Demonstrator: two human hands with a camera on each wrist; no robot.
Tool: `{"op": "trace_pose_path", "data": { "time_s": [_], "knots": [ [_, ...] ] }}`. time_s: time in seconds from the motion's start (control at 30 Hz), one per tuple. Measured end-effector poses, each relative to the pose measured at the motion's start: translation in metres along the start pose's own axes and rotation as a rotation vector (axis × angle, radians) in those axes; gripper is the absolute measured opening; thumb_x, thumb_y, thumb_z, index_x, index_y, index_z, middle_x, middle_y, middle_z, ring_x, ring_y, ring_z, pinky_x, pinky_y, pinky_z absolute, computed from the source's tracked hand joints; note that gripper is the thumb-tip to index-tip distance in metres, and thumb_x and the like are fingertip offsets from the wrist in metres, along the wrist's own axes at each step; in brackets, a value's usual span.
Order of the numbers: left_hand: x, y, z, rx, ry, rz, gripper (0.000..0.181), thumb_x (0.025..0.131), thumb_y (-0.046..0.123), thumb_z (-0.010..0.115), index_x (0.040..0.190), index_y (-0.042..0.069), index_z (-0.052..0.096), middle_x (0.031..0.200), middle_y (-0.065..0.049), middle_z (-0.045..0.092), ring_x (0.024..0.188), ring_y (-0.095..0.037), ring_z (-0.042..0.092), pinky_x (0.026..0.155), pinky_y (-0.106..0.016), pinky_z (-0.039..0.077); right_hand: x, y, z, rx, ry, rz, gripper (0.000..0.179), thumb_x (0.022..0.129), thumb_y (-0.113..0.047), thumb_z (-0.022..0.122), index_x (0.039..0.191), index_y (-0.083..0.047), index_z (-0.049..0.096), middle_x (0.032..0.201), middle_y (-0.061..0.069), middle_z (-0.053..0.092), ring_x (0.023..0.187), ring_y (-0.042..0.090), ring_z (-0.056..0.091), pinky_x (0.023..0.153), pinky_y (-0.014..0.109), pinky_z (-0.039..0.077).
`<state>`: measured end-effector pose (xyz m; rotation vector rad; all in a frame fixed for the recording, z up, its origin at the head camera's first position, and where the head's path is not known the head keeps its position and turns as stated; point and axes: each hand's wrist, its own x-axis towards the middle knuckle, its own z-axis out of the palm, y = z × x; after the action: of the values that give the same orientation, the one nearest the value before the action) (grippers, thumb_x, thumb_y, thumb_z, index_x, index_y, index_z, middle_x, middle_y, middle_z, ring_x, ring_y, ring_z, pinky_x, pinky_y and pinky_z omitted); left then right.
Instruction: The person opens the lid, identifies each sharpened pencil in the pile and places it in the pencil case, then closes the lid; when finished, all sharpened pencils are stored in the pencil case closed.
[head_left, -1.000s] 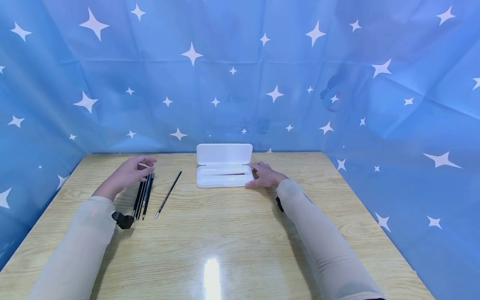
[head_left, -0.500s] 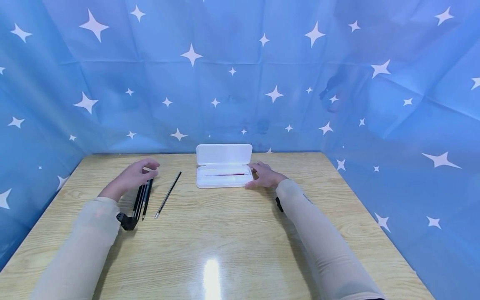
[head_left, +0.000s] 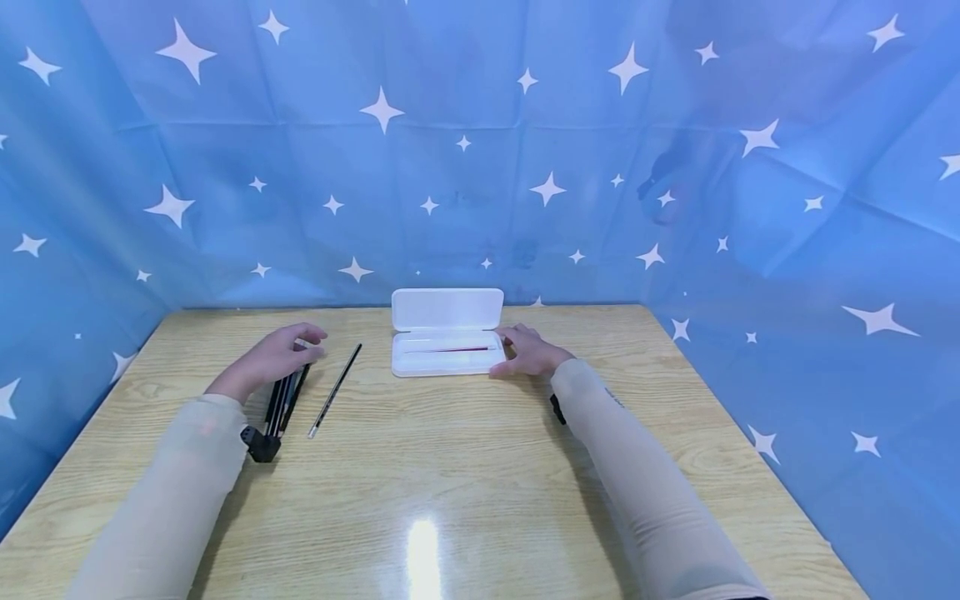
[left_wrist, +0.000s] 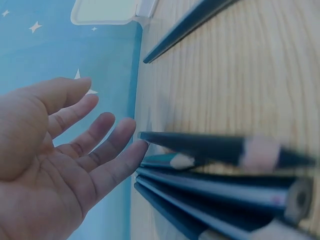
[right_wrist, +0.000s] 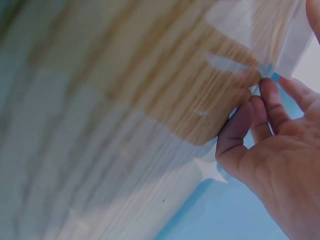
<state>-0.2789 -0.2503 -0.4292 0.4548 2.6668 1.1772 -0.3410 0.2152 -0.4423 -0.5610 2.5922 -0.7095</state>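
Observation:
My left hand (head_left: pixel 279 357) hovers over the far ends of several dark pencils (head_left: pixel 276 407) lying side by side. In the left wrist view its fingers are loosely bent and spread, the little fingertip right at the end of the uppermost pencil (left_wrist: pixel 200 145), which is blurred. Another dark pencil (head_left: pixel 335 390) lies apart to the right. At the back stands a white pencil case (head_left: pixel 405 363), lid raised, with a thin red-and-pale stick (head_left: pixel 461 349) inside. My right hand (head_left: pixel 531 353) holds the case's right end, thumb at the front corner and fingers towards the back; other fingers (right_wrist: pixel 235 132) curl against the tabletop.
A light wood table (head_left: pixel 420 467) carries everything. Behind it and along the sides hangs a blue curtain with white stars (head_left: pixel 465 200), close to the table's back edge and the case's lid. A black wrist camera (head_left: pixel 261 445) sits by the near pencil ends.
My left hand has moved a little right and towards me over the pencils. The rightmost pencil of the bunch now slants more. My right hand and the case stay put.

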Motion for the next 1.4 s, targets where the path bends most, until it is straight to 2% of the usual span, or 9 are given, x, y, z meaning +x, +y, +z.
{"op": "trace_pose_path", "data": {
  "time_s": [0.17, 0.3, 0.4, 0.57, 0.83, 0.93, 1.07, 1.17, 1.4],
  "knots": [
    [0.002, 0.002, 0.001, -0.034, -0.015, -0.017, 0.053, 0.107, 0.028, 0.052, 0.148, -0.004, 0.043, 0.145, -0.030, 0.044, 0.124, -0.044, 0.053, 0.093, -0.051, 0.054, 0.000, 0.000, 0.000, -0.005, -0.002, 0.006, 0.092, 0.090, -0.046, 0.076, 0.162, -0.017, 0.027, 0.149, 0.014, 0.036, 0.139, 0.035, 0.030, 0.114, 0.057, 0.031],
    [0.000, 0.002, 0.001, -0.011, 0.004, -0.042, 0.052, 0.107, 0.026, 0.053, 0.147, -0.005, 0.043, 0.143, -0.030, 0.047, 0.118, -0.041, 0.058, 0.089, -0.049, 0.055, -0.001, -0.001, -0.001, -0.003, -0.003, 0.011, 0.092, 0.090, -0.046, 0.077, 0.162, -0.017, 0.026, 0.150, 0.015, 0.036, 0.140, 0.035, 0.029, 0.115, 0.057, 0.030],
    [-0.002, 0.003, -0.001, -0.028, -0.004, -0.089, 0.051, 0.107, 0.023, 0.052, 0.146, -0.008, 0.043, 0.138, -0.032, 0.049, 0.112, -0.040, 0.061, 0.088, -0.048, 0.056, -0.002, 0.000, -0.001, 0.002, -0.002, 0.013, 0.092, 0.090, -0.045, 0.076, 0.162, -0.016, 0.026, 0.151, 0.015, 0.035, 0.141, 0.036, 0.028, 0.115, 0.058, 0.029],
    [-0.006, 0.004, -0.005, -0.086, -0.030, -0.211, 0.051, 0.108, 0.019, 0.047, 0.147, -0.014, 0.038, 0.135, -0.036, 0.049, 0.111, -0.041, 0.062, 0.088, -0.045, 0.058, -0.002, 0.000, -0.001, 0.011, 0.000, 0.012, 0.091, 0.091, -0.043, 0.076, 0.162, -0.016, 0.026, 0.152, 0.015, 0.034, 0.143, 0.036, 0.026, 0.116, 0.057, 0.028],
    [-0.007, 0.015, -0.008, -0.077, -0.077, -0.313, 0.047, 0.109, 0.019, 0.043, 0.135, -0.020, 0.045, 0.120, -0.032, 0.057, 0.112, -0.042, 0.061, 0.088, -0.045, 0.058, -0.001, -0.001, 0.000, 0.029, -0.007, 0.010, 0.090, 0.091, -0.041, 0.077, 0.161, -0.016, 0.027, 0.151, 0.016, 0.034, 0.142, 0.036, 0.026, 0.115, 0.057, 0.029],
    [-0.007, 0.020, -0.008, -0.083, -0.107, -0.343, 0.049, 0.108, 0.019, 0.045, 0.136, -0.021, 0.042, 0.118, -0.032, 0.057, 0.110, -0.040, 0.061, 0.086, -0.044, 0.059, -0.001, 0.000, 0.001, 0.028, -0.006, 0.009, 0.090, 0.092, -0.041, 0.076, 0.161, -0.015, 0.026, 0.151, 0.016, 0.034, 0.142, 0.037, 0.026, 0.115, 0.058, 0.029],
    [-0.005, 0.026, -0.005, -0.099, -0.131, -0.352, 0.052, 0.108, 0.021, 0.046, 0.139, -0.019, 0.039, 0.123, -0.034, 0.053, 0.108, -0.039, 0.060, 0.084, -0.042, 0.059, -0.001, -0.001, 0.001, 0.016, 0.002, 0.014, 0.091, 0.091, -0.043, 0.076, 0.161, -0.014, 0.027, 0.151, 0.016, 0.035, 0.142, 0.037, 0.027, 0.115, 0.057, 0.029],
    [-0.003, 0.030, -0.003, -0.094, -0.138, -0.351, 0.052, 0.108, 0.023, 0.047, 0.139, -0.018, 0.041, 0.124, -0.033, 0.054, 0.108, -0.037, 0.061, 0.082, -0.041, 0.060, -0.002, -0.002, 0.000, 0.011, 0.002, 0.014, 0.091, 0.091, -0.043, 0.077, 0.161, -0.014, 0.027, 0.151, 0.016, 0.035, 0.142, 0.036, 0.028, 0.116, 0.057, 0.029],
    [0.001, 0.034, 0.005, -0.055, -0.163, -0.355, 0.048, 0.104, 0.011, 0.052, 0.143, -0.016, 0.041, 0.105, -0.020, 0.058, 0.085, -0.025, 0.060, 0.077, -0.039, 0.057, 0.000, -0.001, 0.000, -0.010, -0.003, 0.003, 0.090, 0.091, -0.042, 0.076, 0.161, -0.014, 0.027, 0.151, 0.016, 0.036, 0.141, 0.036, 0.029, 0.115, 0.057, 0.030]
  ]
}}
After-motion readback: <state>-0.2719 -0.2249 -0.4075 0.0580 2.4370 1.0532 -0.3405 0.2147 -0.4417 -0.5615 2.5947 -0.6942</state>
